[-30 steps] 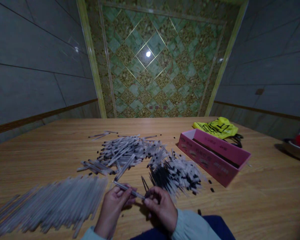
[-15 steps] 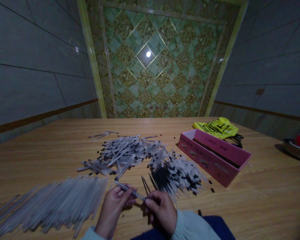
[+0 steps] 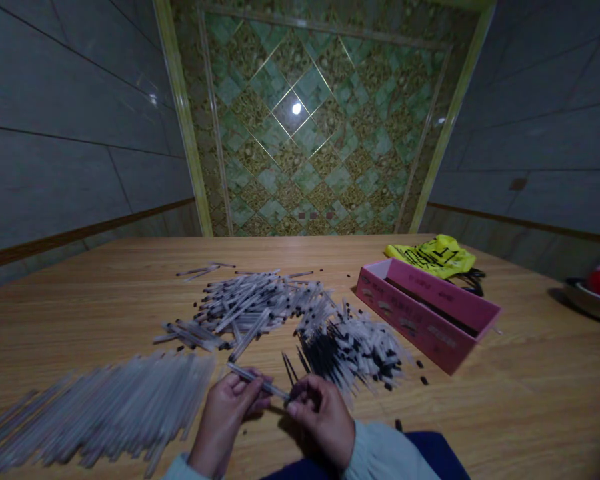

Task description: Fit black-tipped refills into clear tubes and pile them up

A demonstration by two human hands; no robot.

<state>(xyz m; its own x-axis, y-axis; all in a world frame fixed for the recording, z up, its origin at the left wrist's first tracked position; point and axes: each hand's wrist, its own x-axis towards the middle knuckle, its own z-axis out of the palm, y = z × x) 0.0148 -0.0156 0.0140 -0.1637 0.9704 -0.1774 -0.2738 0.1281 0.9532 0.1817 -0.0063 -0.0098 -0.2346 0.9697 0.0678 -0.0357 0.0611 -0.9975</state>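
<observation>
My left hand [image 3: 230,410] is closed around a thin grey pen [image 3: 254,379], which slants down to the right. The fingertips of my right hand [image 3: 320,413] pinch the pen's lower right end. Behind my hands lies a heap of clear pen tubes with dark ends [image 3: 250,300]. Thin black refills [image 3: 323,350] lie beyond my right hand, beside a pile of pale pieces with black tips [image 3: 373,343]. A wide row of clear tubes [image 3: 125,403] spreads out left of my left hand.
A long pink open box [image 3: 430,320] stands on the wooden table [image 3: 545,393] at the right. Behind it is a yellow bag [image 3: 437,255] with black writing. A round dish [image 3: 593,301] holding something red sits at the far right edge. Small black pieces lie scattered about.
The fingers of my right hand have shifted slightly up and curled differently at the pen's end. My left hand and the pen have hardly moved.
</observation>
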